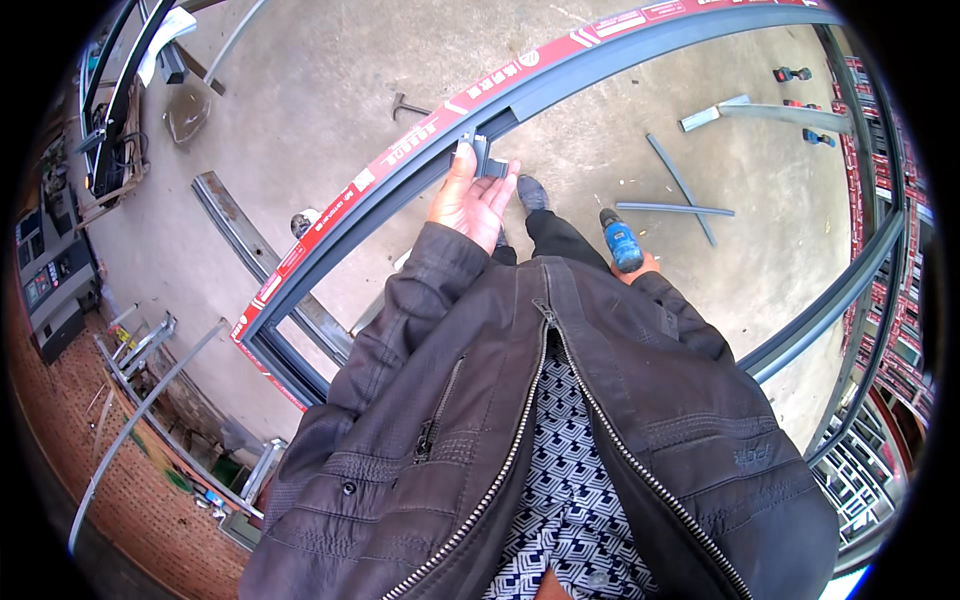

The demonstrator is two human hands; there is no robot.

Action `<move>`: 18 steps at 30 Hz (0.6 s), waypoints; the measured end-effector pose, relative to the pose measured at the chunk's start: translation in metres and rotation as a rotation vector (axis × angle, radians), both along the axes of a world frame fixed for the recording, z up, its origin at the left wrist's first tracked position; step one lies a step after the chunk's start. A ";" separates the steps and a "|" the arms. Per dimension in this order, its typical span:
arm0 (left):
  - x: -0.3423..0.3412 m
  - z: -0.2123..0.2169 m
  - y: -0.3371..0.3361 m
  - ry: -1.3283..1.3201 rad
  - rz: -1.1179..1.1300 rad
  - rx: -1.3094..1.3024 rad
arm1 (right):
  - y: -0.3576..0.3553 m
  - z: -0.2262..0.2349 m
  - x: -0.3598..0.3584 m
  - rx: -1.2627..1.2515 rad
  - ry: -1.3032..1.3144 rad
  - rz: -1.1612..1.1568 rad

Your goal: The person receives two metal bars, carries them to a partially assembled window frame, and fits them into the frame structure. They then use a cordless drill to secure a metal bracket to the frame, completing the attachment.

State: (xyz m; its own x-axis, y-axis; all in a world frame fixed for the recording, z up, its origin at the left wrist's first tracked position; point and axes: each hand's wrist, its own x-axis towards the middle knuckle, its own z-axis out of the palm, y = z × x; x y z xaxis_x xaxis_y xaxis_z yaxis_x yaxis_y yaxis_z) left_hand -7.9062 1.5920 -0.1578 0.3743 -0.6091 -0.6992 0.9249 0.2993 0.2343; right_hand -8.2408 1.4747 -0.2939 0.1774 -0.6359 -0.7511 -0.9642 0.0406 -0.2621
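Note:
My left hand [470,205] is closed on a small dark grey bracket-like piece [488,158], pinched between thumb and fingers. It is held right at the inner edge of a large dark grey window or door frame [330,232], whose outer side carries red printed film [420,135]. Whether the piece touches the frame I cannot tell. Lower down on the right, my right hand [645,268] grips a blue cordless drill [622,243], its nose pointing away from me. The drill's body hides most of those fingers.
Two grey strips [682,190] lie crossed on the concrete floor, near a metal profile [770,115] and several power tools [792,74]. A hammer [408,106] lies beyond the frame. Metal channels [235,225] rest at left; racks of red-filmed profiles [885,230] stand at right.

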 end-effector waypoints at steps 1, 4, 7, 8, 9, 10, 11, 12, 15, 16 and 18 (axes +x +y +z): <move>-0.001 -0.002 -0.002 -0.009 -0.005 0.002 | -0.002 0.001 0.002 0.007 0.006 0.006; -0.005 -0.010 -0.009 -0.034 -0.010 0.005 | -0.012 0.000 0.007 0.024 0.025 0.028; -0.006 -0.011 -0.018 -0.035 -0.034 0.015 | -0.018 -0.005 0.010 0.030 0.041 0.043; -0.007 -0.010 -0.020 -0.031 -0.045 0.022 | -0.020 -0.003 0.012 0.027 0.038 0.045; -0.007 -0.011 -0.022 -0.059 -0.068 0.038 | -0.021 -0.002 0.013 0.023 0.036 0.047; -0.006 -0.012 -0.025 -0.086 -0.091 0.053 | -0.022 -0.004 0.012 0.017 0.028 0.047; -0.006 -0.011 -0.028 -0.113 -0.116 0.069 | -0.024 -0.005 0.012 0.010 0.021 0.046; -0.006 -0.010 -0.030 -0.141 -0.128 0.112 | -0.025 -0.006 0.012 0.003 0.013 0.044; -0.007 -0.010 -0.033 -0.210 -0.166 0.242 | -0.030 -0.002 0.016 0.015 -0.006 0.051; -0.007 -0.015 -0.033 -0.221 -0.179 0.283 | -0.031 -0.005 0.015 0.017 -0.015 0.055; -0.007 -0.017 -0.032 -0.234 -0.188 0.297 | -0.033 -0.010 0.012 0.021 -0.032 0.060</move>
State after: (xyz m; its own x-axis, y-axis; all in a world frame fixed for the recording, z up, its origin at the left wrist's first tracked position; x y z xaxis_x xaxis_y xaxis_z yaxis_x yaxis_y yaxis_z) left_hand -7.9129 1.5595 -0.1749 0.4451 -0.4669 -0.7641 0.8687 0.0180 0.4951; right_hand -8.2293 1.4416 -0.3042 0.2389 -0.6078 -0.7573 -0.9562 -0.0113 -0.2926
